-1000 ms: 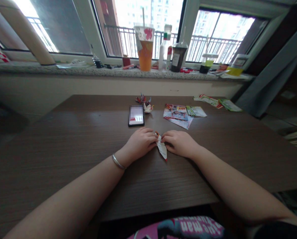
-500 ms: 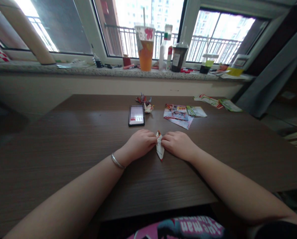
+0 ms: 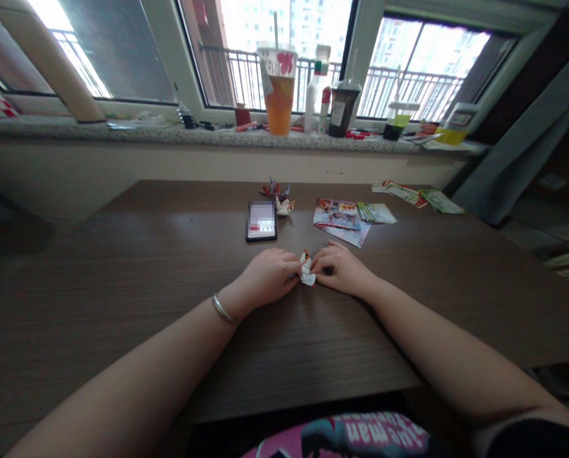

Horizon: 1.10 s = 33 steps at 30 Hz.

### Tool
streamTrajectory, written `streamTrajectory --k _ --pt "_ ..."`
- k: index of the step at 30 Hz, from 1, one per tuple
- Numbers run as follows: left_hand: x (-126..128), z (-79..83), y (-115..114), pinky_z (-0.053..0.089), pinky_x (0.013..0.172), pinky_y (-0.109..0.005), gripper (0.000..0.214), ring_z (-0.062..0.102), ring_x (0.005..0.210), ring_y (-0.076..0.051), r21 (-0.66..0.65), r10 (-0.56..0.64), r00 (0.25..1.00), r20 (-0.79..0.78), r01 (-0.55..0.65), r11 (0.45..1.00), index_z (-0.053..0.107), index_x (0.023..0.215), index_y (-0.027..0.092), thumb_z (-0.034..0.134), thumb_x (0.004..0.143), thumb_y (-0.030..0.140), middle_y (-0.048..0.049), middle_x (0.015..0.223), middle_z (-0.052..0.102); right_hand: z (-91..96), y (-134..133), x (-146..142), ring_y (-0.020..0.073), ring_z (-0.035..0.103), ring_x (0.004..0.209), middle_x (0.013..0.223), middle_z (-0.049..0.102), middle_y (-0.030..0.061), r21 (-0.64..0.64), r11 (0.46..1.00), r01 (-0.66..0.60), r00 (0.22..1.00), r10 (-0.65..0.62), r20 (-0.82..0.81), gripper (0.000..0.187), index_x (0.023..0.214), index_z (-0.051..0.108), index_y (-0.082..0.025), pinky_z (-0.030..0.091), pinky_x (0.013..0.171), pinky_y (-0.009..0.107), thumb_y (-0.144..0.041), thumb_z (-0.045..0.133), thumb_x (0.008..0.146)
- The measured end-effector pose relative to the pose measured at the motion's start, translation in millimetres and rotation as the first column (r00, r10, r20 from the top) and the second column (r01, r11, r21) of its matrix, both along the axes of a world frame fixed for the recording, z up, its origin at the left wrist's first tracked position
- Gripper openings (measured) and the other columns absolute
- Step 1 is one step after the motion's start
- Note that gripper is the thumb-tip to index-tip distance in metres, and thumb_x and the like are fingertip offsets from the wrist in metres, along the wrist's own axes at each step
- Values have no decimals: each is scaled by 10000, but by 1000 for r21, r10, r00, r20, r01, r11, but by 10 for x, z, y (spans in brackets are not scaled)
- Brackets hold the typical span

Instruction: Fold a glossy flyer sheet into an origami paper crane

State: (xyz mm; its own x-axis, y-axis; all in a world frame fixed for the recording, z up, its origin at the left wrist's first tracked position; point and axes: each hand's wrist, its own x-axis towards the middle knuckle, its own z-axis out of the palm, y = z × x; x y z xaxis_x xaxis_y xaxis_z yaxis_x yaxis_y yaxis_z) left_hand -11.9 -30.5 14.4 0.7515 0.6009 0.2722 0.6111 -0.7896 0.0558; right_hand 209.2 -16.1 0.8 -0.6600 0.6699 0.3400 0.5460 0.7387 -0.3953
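A small folded piece of printed paper (image 3: 306, 270), white with red and orange marks, lies on the dark wooden table (image 3: 122, 273) between my two hands. My left hand (image 3: 268, 276), with a silver bracelet on its wrist, pinches the paper's left side with curled fingers. My right hand (image 3: 340, 270) pinches its right side, fingertips pressed on the fold. Both hands rest on the tabletop.
A phone (image 3: 261, 221) lies just beyond my hands, with small folded paper figures (image 3: 277, 194) behind it. Printed leaflets (image 3: 344, 218) lie to the right, more leaflets (image 3: 415, 194) farther back. On the windowsill (image 3: 74, 132) stand an orange drink cup (image 3: 279, 90), bottles and other cups.
The paper piece has been folded shorter: its long lower point, which stuck out toward me, no longer shows. Both hands have shifted slightly away from me.
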Motion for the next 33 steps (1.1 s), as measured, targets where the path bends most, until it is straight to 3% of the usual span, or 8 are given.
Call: streamTrajectory --k 4,10,16,25,29,33 --pt "26 30 -33 466 761 -319 112 622 842 -199 33 -1 1000 -26 2 999 659 924 183 585 865 242 -55 899 667 -32 50 10 174 658 905 906 729 15 -55 998 -38 997 34 -69 45 769 707 -225 369 987 400 -196 682 791" --pt "75 13 -15 470 769 -322 119 609 810 -191 143 1 998 -61 8 990 645 841 168 542 885 208 -62 849 662 -17 39 -12 165 661 865 870 729 28 -39 999 -31 993 26 -111 52 752 688 -199 427 886 339 -165 677 789" --pt "64 -35 20 408 1000 -426 106 620 764 -173 212 10 999 -48 0 977 626 784 179 561 860 215 -23 762 647 45 -18 -31 167 640 852 854 712 36 -28 1000 -13 998 11 -66 49 785 674 -193 462 812 299 -149 655 798" --pt "65 -54 47 309 1092 -475 87 608 844 -180 164 38 999 34 -43 986 637 770 189 575 830 207 -18 802 655 49 -9 -31 191 610 887 858 694 42 116 993 9 996 -19 86 3 788 657 -191 405 869 342 -192 654 789" --pt "57 -86 68 364 1038 -467 56 586 1060 -231 86 16 992 125 -27 996 650 818 200 595 827 196 -38 910 684 18 4 -51 184 607 908 879 693 26 87 996 26 998 -31 53 48 769 647 -194 390 886 337 -159 668 744" --pt "39 -94 75 380 1018 -492 43 580 1117 -259 6 46 986 160 -48 999 663 843 207 623 829 211 -42 937 704 12 7 -44 180 612 873 850 695 20 53 998 30 999 -31 18 39 751 639 -191 399 852 321 -158 660 743"
